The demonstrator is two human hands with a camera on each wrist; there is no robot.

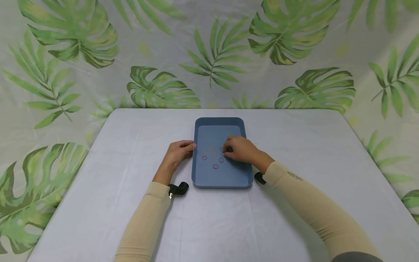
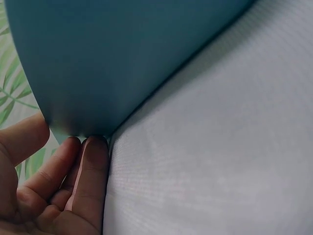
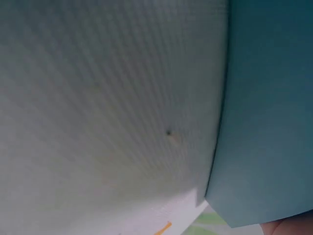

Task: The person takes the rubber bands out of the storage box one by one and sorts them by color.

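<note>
A blue-grey rectangular tray lies on the table with several thin rings, which look like rubber bands, on its floor. Some are dark red, like the rubber band nearest me; fainter orange ones lie farther in. At the tray's left side, my left hand grips the wall, thumb at the rim and fingertips against the outer face. My right hand reaches over the right rim, fingers bent and fingertips beside dark red rubber bands. Whether they pinch one is hidden. The right wrist view shows the tray's outer wall and only a bit of that hand.
An orange band lies on the white-covered table just right of the tray, partly behind my right hand. A leaf-patterned cloth hangs behind the table. A black camera is strapped at my left wrist.
</note>
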